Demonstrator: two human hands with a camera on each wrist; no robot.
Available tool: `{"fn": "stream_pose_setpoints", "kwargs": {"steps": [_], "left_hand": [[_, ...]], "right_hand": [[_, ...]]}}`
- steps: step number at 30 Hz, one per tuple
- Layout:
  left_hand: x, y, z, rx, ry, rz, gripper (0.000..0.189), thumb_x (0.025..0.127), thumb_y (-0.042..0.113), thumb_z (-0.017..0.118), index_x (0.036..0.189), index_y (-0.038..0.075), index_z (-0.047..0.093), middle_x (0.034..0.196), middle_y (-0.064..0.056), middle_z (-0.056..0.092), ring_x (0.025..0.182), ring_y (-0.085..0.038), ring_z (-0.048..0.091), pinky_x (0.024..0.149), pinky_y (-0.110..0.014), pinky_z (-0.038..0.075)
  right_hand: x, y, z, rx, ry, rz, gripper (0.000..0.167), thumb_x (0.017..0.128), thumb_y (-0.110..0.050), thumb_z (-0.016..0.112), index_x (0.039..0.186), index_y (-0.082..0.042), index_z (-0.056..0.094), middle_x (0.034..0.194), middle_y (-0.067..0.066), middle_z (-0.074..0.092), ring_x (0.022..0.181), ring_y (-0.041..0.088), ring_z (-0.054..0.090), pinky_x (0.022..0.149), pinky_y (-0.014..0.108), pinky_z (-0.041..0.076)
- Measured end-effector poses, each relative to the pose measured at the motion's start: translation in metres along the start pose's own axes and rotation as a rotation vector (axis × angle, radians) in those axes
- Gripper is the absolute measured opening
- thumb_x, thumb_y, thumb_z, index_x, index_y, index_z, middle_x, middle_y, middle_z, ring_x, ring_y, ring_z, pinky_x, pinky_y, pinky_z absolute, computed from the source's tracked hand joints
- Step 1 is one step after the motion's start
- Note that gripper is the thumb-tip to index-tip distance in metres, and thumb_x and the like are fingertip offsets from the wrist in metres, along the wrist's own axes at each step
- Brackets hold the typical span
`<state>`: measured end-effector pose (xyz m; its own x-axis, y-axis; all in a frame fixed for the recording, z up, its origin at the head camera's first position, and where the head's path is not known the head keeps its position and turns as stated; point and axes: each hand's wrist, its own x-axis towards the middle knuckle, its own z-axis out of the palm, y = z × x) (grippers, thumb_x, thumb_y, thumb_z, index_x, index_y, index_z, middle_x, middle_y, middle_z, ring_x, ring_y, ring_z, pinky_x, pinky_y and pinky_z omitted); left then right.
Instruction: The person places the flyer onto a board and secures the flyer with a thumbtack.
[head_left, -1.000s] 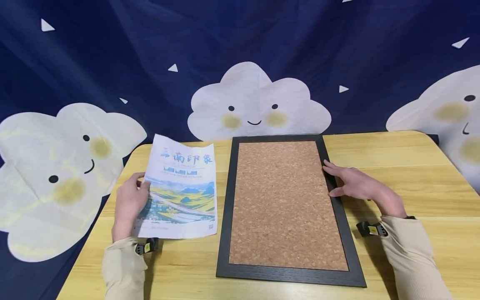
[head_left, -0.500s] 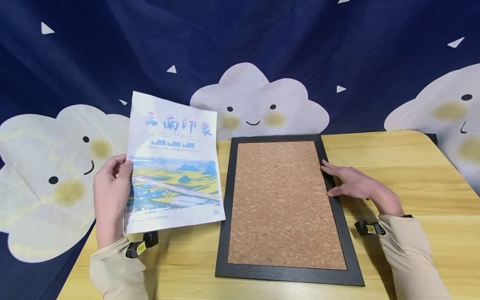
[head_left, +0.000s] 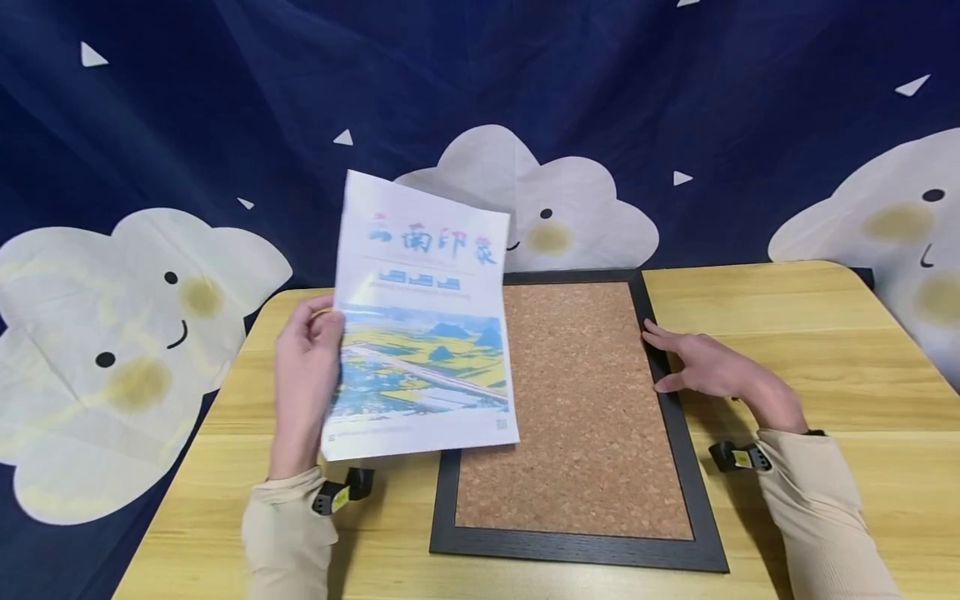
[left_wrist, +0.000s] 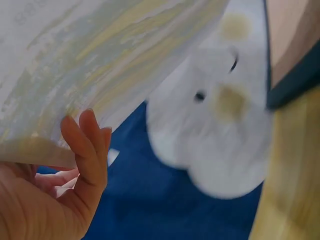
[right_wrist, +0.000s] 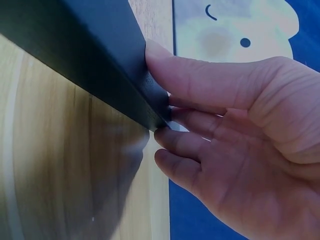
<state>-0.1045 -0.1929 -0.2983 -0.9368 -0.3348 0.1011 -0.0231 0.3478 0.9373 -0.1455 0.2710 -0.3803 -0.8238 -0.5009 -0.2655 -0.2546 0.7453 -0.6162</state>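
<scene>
My left hand (head_left: 303, 375) pinches the left edge of a paper poster (head_left: 423, 325), thumb in front and the other fingers behind. The sheet carries large blue and red characters above a green and yellow landscape. It is held up tilted, its right part overlapping the left side of a corkboard (head_left: 577, 467) in the head view. That board has a black frame and lies on the table. Against the frame's right side rests my right hand (head_left: 708, 367), thumb and fingertips spread along it. In the right wrist view the thumb (right_wrist: 200, 82) touches the frame's edge (right_wrist: 95, 55).
A light wooden table (head_left: 810, 333) lies under the board. Behind it hangs a dark blue cloth (head_left: 225, 108) with white smiling clouds. A small black camera (head_left: 341, 493) sits at the left wrist, another camera (head_left: 738, 457) at the right.
My left hand has raised the poster from low over the table at the left, then carried it rightward until it overlaps the corkboard. The right hand stays at the frame.
</scene>
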Motion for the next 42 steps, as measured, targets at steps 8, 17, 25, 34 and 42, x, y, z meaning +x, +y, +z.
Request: {"fn": "stream_pose_setpoints", "kwargs": {"steps": [8,17,25,34,42], "left_hand": [[-0.011,-0.012,0.053,-0.053,-0.209,0.017,0.043,0.106,0.007,0.051,0.148,0.015,0.051,0.115,-0.016,0.069,0.052,-0.009,0.055,0.05,-0.025,0.046],[-0.022,-0.03,0.087,0.105,-0.362,0.07,0.039,0.106,0.006,0.052,0.144,0.008,0.059,0.138,-0.017,0.056,0.053,-0.012,0.052,0.048,-0.025,0.044],[-0.024,-0.041,0.097,0.287,-0.542,0.068,0.042,0.105,0.006,0.055,0.147,0.004,0.056,0.114,-0.02,0.064,0.048,-0.013,0.046,0.049,-0.027,0.041],[-0.026,-0.044,0.1,0.429,-0.733,0.074,0.052,0.105,0.009,0.058,0.155,0.006,0.047,0.139,-0.02,0.061,0.107,-0.033,0.068,0.09,-0.047,0.056],[-0.029,-0.043,0.102,0.535,-0.741,0.136,0.054,0.103,0.011,0.062,0.154,0.001,0.047,0.157,-0.02,0.045,0.147,-0.037,0.039,0.118,-0.052,0.034]], "right_hand": [[0.0,0.0,0.0,0.011,0.004,0.006,0.085,0.092,-0.016,0.079,0.155,0.013,0.03,0.165,0.034,0.015,0.145,0.059,0.023,0.108,0.067,0.036],[0.001,-0.001,0.0,-0.016,0.01,0.009,0.085,0.091,-0.017,0.079,0.155,0.013,0.031,0.165,0.033,0.017,0.143,0.058,0.027,0.099,0.056,0.044],[0.002,-0.001,0.0,-0.002,0.0,0.018,0.086,0.091,-0.015,0.079,0.156,0.013,0.029,0.165,0.033,0.015,0.145,0.058,0.023,0.096,0.052,0.044],[0.001,0.0,-0.001,-0.007,0.001,0.016,0.087,0.092,-0.017,0.079,0.156,0.012,0.029,0.165,0.033,0.015,0.136,0.057,0.04,0.083,0.044,0.042],[0.0,0.001,-0.001,-0.015,0.004,0.014,0.087,0.092,-0.019,0.079,0.156,0.012,0.03,0.165,0.033,0.016,0.136,0.056,0.04,0.084,0.044,0.042]]}}
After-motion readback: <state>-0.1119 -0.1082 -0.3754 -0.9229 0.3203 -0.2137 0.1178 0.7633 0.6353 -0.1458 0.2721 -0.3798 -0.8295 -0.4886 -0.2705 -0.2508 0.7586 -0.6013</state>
